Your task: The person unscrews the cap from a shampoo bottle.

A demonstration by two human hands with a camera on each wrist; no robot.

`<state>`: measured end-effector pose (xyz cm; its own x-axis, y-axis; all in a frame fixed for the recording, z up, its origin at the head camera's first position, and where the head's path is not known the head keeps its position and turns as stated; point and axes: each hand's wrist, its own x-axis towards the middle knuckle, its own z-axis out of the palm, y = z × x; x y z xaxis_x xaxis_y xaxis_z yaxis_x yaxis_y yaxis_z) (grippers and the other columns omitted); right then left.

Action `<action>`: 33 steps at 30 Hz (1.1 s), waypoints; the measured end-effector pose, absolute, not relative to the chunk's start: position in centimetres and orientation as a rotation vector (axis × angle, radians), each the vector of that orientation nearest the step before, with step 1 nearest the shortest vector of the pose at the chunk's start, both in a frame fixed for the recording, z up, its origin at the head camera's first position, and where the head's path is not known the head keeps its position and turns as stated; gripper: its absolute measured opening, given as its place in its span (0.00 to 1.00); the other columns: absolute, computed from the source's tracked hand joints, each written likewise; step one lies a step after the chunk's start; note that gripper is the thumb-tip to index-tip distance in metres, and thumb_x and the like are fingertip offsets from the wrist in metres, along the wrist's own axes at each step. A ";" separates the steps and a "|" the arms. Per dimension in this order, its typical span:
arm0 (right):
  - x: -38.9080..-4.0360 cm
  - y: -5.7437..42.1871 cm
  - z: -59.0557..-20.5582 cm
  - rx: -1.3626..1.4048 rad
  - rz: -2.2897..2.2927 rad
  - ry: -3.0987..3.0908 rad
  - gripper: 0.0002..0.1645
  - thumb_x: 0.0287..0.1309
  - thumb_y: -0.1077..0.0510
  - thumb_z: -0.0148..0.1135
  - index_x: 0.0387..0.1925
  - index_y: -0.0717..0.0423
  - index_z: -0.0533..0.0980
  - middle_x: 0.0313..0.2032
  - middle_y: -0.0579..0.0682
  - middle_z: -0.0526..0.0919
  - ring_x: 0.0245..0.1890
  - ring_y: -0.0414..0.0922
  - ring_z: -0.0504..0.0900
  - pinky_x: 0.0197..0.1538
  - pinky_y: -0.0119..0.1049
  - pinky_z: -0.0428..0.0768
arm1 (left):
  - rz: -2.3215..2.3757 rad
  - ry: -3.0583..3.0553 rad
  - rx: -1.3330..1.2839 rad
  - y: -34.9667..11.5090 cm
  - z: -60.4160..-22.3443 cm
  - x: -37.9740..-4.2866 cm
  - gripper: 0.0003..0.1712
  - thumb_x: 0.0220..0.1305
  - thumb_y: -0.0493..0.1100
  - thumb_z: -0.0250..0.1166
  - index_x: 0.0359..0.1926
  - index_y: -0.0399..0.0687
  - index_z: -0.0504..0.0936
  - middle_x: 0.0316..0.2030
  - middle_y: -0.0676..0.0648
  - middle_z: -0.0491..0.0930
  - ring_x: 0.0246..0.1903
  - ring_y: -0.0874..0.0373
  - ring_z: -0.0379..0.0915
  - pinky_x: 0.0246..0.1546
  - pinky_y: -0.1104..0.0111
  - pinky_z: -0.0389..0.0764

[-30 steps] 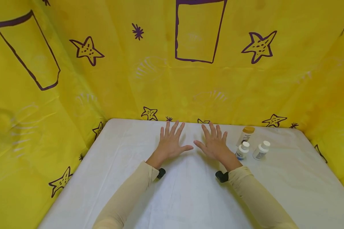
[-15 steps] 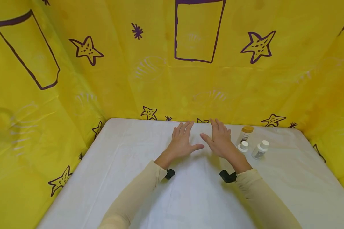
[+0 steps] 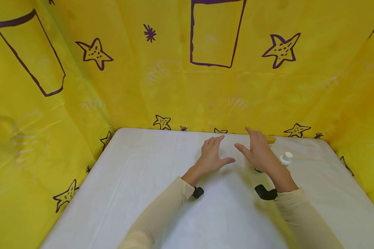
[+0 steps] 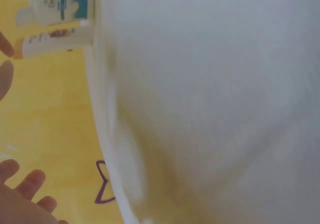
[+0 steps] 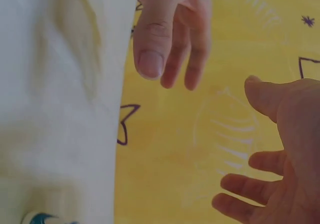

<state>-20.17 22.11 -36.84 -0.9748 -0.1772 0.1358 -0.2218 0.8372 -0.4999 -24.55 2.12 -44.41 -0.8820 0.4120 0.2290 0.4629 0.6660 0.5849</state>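
My left hand (image 3: 210,157) hovers over the far middle of the table with its thumb out to the right and fingers loosely bent. Facing it is my right hand (image 3: 258,154), thumb pointing left; neither holds anything. In the right wrist view the left hand (image 5: 170,28) hangs at the top and the right hand (image 5: 300,149) at the right, a gap between them. A white bottle with a yellow cap (image 3: 270,139) and a small white bottle (image 3: 286,158) show beside the right hand. A bottle with a blue label (image 4: 75,7) is mostly hidden behind that hand in the head view.
The table (image 3: 137,180) has a white cover. Yellow cloth (image 3: 127,86) printed with purple starfish and cup outlines rises behind and at both sides of it. A black camera mount (image 3: 266,192) sits under the right wrist, another (image 3: 198,192) by the left wrist.
Both hands have moved right, their spread fingers drawing together and bending. The right hand now overlaps the bottles in the head view. The bottles have stayed in place.
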 end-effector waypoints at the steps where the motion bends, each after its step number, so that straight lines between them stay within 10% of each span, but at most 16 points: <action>1: -20.0 22.4 -36.7 0.315 0.819 -2.929 0.52 0.74 0.40 0.55 0.79 0.67 0.44 0.72 0.76 0.55 0.70 0.74 0.57 0.69 0.72 0.62 | -1.044 -2.794 -0.731 2.4 -44.5 -24.5 0.57 0.57 0.67 0.73 0.79 0.54 0.56 0.67 0.46 0.68 0.71 0.48 0.55 0.74 0.51 0.58; 21: -18.6 26.8 -36.3 0.207 0.816 -2.938 0.44 0.73 0.43 0.57 0.73 0.73 0.58 0.66 0.75 0.66 0.69 0.75 0.59 0.67 0.74 0.61 | -1.293 -2.784 -0.711 8.1 -44.9 -24.2 0.51 0.54 0.61 0.78 0.75 0.58 0.64 0.71 0.51 0.65 0.67 0.54 0.59 0.67 0.63 0.72; 33: -17.8 28.3 -37.8 0.140 0.795 -2.898 0.37 0.73 0.42 0.57 0.66 0.71 0.69 0.58 0.73 0.74 0.52 0.69 0.77 0.53 0.64 0.78 | -1.444 -2.795 -0.753 11.0 -45.3 -23.4 0.46 0.54 0.60 0.78 0.71 0.56 0.71 0.64 0.51 0.73 0.57 0.57 0.74 0.54 0.75 0.79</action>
<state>-17.84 28.33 -37.77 -0.9868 -0.0541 0.1524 -0.1243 0.8566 -0.5008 -23.37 11.05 -45.26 -0.8876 0.4427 0.1267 0.3595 0.4941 0.7916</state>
